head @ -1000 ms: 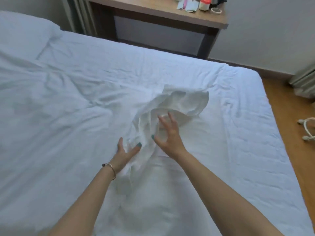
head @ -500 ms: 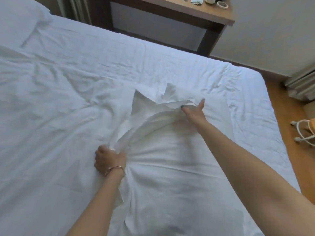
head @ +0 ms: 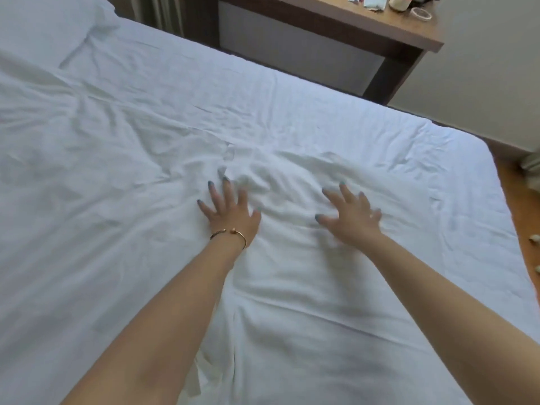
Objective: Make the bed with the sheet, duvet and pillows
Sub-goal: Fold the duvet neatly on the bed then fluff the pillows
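Pressing flat — both hands [head: 292, 216] spread on the sheet [head: 292, 302].

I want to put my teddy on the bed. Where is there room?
The wide stretch of wrinkled white sheet left of the left hand is free, below the white pillow. So is the strip between the right hand and the bed's right edge. The middle is crowded: both hands press flat on the white folded cloth.

Wooden desk [head: 336, 27], grey wall [head: 491, 77], wood floor [head: 523, 217]
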Motion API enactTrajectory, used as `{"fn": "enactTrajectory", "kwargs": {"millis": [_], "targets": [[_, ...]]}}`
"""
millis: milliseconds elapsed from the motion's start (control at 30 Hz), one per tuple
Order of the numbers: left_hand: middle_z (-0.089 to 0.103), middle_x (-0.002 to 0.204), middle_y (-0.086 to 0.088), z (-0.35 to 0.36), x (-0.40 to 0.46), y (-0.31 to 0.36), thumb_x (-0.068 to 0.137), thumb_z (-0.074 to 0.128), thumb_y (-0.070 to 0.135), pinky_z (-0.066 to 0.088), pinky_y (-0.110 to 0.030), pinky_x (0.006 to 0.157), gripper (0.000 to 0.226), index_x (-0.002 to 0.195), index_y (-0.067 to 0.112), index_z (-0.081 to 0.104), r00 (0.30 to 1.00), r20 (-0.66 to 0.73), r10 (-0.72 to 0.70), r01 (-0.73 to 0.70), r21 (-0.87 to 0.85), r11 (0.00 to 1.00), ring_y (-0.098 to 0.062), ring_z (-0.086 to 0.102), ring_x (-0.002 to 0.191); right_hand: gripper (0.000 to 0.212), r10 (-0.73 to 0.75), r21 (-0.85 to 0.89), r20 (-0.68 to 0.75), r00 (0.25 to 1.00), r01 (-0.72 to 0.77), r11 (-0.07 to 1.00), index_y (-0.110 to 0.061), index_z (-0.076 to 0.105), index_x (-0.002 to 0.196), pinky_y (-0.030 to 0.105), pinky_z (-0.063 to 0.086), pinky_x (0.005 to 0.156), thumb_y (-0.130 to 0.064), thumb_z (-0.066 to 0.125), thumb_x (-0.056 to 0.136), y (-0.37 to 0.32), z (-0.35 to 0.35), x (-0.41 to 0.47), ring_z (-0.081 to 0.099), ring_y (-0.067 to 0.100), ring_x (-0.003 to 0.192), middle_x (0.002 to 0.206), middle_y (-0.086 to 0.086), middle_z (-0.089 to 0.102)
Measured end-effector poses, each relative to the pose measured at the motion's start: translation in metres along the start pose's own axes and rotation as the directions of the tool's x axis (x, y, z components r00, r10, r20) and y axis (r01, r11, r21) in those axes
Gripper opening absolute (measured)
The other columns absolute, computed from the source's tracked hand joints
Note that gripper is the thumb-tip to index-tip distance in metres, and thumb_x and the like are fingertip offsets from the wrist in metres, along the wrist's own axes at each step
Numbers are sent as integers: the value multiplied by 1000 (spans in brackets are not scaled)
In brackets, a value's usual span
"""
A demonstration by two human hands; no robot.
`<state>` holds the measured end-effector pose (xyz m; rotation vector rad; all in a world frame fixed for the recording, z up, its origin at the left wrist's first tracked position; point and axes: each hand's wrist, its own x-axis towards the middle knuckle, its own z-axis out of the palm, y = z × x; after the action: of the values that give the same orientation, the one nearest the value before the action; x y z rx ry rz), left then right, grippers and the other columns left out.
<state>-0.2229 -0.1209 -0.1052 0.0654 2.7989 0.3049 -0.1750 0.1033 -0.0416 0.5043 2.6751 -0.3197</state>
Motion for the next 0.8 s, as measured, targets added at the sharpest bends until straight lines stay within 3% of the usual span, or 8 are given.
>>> {"fn": "enactTrajectory", "kwargs": {"millis": [67, 133, 267, 400, 500, 600, 700, 800], "targets": [[-3, 161, -12, -1, 15, 19, 90, 18, 64, -1, -66, 111, 64, 149, 40, 20, 944, -156, 290, -291, 15, 957, -33, -16, 146, 60, 66, -210, 32, 997, -58, 976, -56, 4, 146, 65, 0, 112, -69, 26, 92, 39, 38, -17, -12, 26, 149, 161, -17, -10], [-18, 160, -8, 9, 29, 27, 82, 14, 76, -8, -72, 104, 68, 146, 53, 13, 896, -124, 427, -398, 200, 895, -34, -24, 143, 57, 41, -246, 4, 999, -38, 969, -57, -2, 146, 65, -2, 112, -69, 14, 92, 59, 63, -19, -16, 25, 148, 160, -19, -13], [-29, 156, -9, 47, 48, 3, 71, -2, 89, -13, -79, 94, 79, 140, 55, -20, 987, 84, -139, 124, 162, 979, -41, -29, 140, 59, 11, -182, -40, 999, -19, 983, -53, 4, 149, 57, -7, 115, -69, 14, 93, 60, 70, -7, -14, 20, 149, 161, -19, -8], [-22, 157, -18, 37, 41, 16, 99, 27, 48, 0, -78, 102, 62, 151, 40, -5, 937, 46, -347, 346, 45, 937, -47, -23, 140, 59, 124, -119, -219, 968, -152, 981, -48, 8, 151, 53, -8, 117, -65, 14, 94, 64, 84, -33, -8, 21, 150, 163, -10, -1], [-1, 160, -17, 35, -7, 55, 83, 48, 10, 5, -72, 106, 69, 149, 26, 31, 969, -241, -62, 53, -47, 998, -43, -6, 146, 58, 166, -72, -253, 953, -190, 979, -46, 5, 151, 54, -3, 118, -60, 14, 96, 72, 95, -72, -3, 23, 150, 163, -7, 4], [14, 161, -6, 77, -96, 99, 86, 36, 42, 4, -76, 102, 60, 146, 41, 33, 903, -132, 408, -416, -38, 908, -31, 2, 148, 58, 238, -35, -271, 933, -256, 966, -49, 8, 150, 59, -1, 115, -61, 18, 94, 85, 108, -113, -1, 26, 150, 163, -6, 7], [-12, 161, -1, 108, -120, 111, 82, 21, 71, -4, -76, 101, 69, 145, 55, -3, 961, 68, 266, -262, -63, 963, -24, -17, 147, 64, 403, -13, -227, 887, -416, 909, -54, -2, 148, 69, -3, 108, -72, 16, 88, 109, 120, -147, -10, 34, 148, 163, 1, -7], [-20, 160, -1, 118, -113, 108, 80, 18, 73, -1, -77, 101, 73, 145, 55, -12, 973, 68, 219, -221, 28, 975, -23, -20, 146, 69, 446, -2, -112, 888, -449, 894, -57, -14, 144, 71, -8, 105, -79, 10, 84, 126, 132, -159, -19, 34, 146, 161, 2, -20]]}}
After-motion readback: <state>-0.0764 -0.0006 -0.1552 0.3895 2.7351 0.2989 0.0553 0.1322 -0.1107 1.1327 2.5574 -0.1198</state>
